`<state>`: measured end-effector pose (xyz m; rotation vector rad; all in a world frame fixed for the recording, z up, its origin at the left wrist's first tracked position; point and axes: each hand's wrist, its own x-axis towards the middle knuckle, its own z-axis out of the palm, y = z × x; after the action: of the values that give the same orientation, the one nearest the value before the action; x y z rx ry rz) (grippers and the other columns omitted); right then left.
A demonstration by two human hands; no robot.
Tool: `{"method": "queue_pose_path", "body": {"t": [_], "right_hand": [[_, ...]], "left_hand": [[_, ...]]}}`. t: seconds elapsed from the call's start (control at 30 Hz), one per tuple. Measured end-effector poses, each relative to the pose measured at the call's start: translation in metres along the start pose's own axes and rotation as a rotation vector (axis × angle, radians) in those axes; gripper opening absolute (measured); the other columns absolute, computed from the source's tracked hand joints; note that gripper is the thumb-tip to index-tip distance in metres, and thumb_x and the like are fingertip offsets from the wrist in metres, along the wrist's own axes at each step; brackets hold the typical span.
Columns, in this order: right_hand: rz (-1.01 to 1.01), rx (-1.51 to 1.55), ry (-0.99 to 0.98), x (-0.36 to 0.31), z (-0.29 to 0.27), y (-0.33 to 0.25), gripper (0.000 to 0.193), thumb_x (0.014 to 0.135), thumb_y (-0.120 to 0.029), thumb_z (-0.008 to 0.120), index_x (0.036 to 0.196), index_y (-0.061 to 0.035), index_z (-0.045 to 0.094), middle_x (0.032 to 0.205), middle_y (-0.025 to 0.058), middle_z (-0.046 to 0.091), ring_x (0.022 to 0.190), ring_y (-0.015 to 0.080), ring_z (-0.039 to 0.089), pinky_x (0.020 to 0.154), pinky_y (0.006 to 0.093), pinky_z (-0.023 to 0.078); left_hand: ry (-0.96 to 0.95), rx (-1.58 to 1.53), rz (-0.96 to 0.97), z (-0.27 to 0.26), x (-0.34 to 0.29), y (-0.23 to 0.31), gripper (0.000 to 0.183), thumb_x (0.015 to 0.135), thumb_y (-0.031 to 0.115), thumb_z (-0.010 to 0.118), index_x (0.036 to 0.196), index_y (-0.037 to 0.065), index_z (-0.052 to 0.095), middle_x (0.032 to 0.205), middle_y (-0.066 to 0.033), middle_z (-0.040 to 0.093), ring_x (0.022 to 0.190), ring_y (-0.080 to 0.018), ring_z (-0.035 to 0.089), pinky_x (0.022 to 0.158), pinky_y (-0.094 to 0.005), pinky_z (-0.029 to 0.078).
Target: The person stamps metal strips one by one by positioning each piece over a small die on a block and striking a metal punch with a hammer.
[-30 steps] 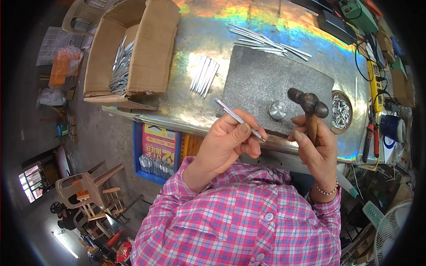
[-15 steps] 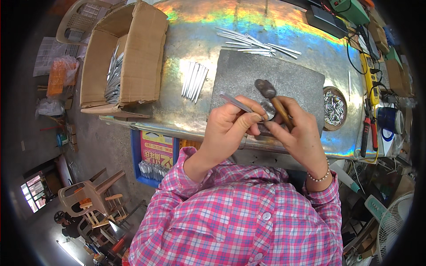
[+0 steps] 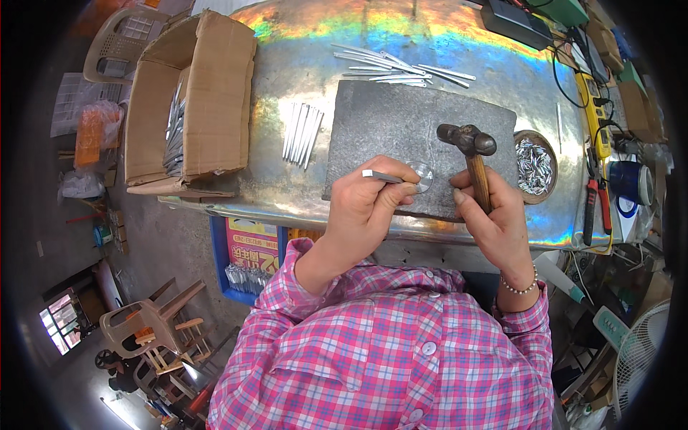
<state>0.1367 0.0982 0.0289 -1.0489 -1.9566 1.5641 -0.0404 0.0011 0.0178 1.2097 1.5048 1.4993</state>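
Observation:
My left hand [image 3: 363,204] pinches a thin, flat metal strip [image 3: 383,175] between thumb and fingers, low over the near part of a dark grey slab [image 3: 383,118]. A small, shiny round metal disc [image 3: 425,177] sits on the slab beside the fingertips; whether the strip touches it I cannot tell. In my right hand [image 3: 499,223] is a ball-peen hammer [image 3: 467,138], gripped by its wooden handle with the head raised beyond the hand. A row of metal strips [image 3: 302,135] lies left of the slab, and a loose pile of strips [image 3: 387,68] lies behind it.
A round bowl [image 3: 554,170] of small metal pieces stands right of the slab. At left stands an open cardboard box [image 3: 218,100] with more strips. Red-handled pliers [image 3: 592,193], a blue mug [image 3: 626,175] and a yellow power strip [image 3: 595,118] line the right side.
My right hand has moved right, away from my left, lifting the hammer with its head now turned sideways. The strip in my left hand has swung round, and the disc shows more.

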Motion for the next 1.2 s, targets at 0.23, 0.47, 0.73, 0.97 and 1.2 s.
{"method": "queue_pose_path", "body": {"t": [0.23,0.47,0.73,0.97,1.2], "right_hand": [[0.001,0.026,0.002,-0.001,0.001,-0.001,0.014,0.085,-0.005,0.060,0.096,0.0034,0.059,0.061,0.0026,0.053,0.054,0.0059,0.047,0.050,0.0246,0.037],[0.001,0.024,0.015,-0.002,0.002,-0.003,0.014,0.085,-0.005,0.060,0.096,0.0034,0.059,0.062,0.0059,0.056,0.055,0.0075,0.050,0.051,0.0259,0.040],[-0.014,-0.008,0.007,-0.001,0.002,-0.005,0.013,0.085,-0.005,0.060,0.095,0.0030,0.060,0.062,0.0089,0.057,0.053,0.0101,0.053,0.051,0.0269,0.040],[-0.027,-0.020,0.009,-0.002,0.002,-0.007,0.013,0.085,-0.005,0.060,0.095,0.0030,0.060,0.063,0.0102,0.058,0.054,0.0115,0.055,0.051,0.0278,0.041],[-0.035,-0.016,0.020,-0.002,0.003,-0.005,0.016,0.085,-0.006,0.060,0.098,0.0025,0.059,0.061,0.0060,0.053,0.054,0.0091,0.050,0.051,0.0267,0.039]], "left_hand": [[-0.026,0.035,-0.008,-0.004,-0.002,0.000,0.008,0.092,0.002,0.055,0.094,-0.003,0.060,0.091,-0.0097,0.063,0.071,-0.0117,0.064,0.063,-0.0216,0.051],[0.025,0.090,0.021,0.001,0.000,0.006,0.007,0.088,-0.002,0.057,0.090,-0.005,0.063,0.084,-0.0100,0.064,0.065,-0.0143,0.064,0.058,-0.0242,0.051],[0.017,0.083,-0.012,0.001,-0.001,0.007,0.005,0.088,-0.002,0.058,0.089,-0.003,0.063,0.084,-0.0095,0.064,0.067,-0.0147,0.064,0.058,-0.0254,0.050],[-0.033,0.255,0.130,-0.001,0.002,0.007,0.005,0.087,-0.002,0.058,0.090,-0.002,0.062,0.086,-0.0110,0.063,0.067,-0.0183,0.064,0.058,-0.0277,0.050],[-0.025,0.206,0.060,-0.004,0.004,0.007,0.006,0.089,0.000,0.057,0.090,-0.003,0.062,0.086,-0.0092,0.064,0.067,-0.0158,0.065,0.058,-0.0260,0.051]]}}
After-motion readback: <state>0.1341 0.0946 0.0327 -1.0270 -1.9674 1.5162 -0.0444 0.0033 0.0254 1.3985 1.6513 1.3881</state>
